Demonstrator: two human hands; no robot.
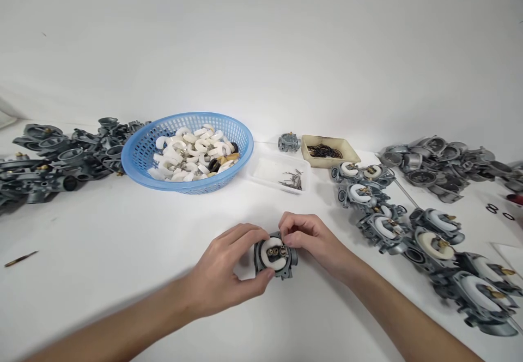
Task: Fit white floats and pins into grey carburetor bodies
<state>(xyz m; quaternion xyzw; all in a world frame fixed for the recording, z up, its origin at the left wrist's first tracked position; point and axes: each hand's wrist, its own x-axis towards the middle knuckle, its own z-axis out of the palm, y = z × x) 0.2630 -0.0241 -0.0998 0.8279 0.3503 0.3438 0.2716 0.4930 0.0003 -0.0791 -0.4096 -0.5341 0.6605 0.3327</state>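
Left hand (224,272) clasps carb (284,275) from the left; right hand (306,234) (pinched, contents unclear) meets its upper right.

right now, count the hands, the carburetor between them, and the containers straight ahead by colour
Left hand and right hand: 2
Carburetor between them: 1
Blue basket: 1
White tray: 1
Beige box: 1
Total: 6
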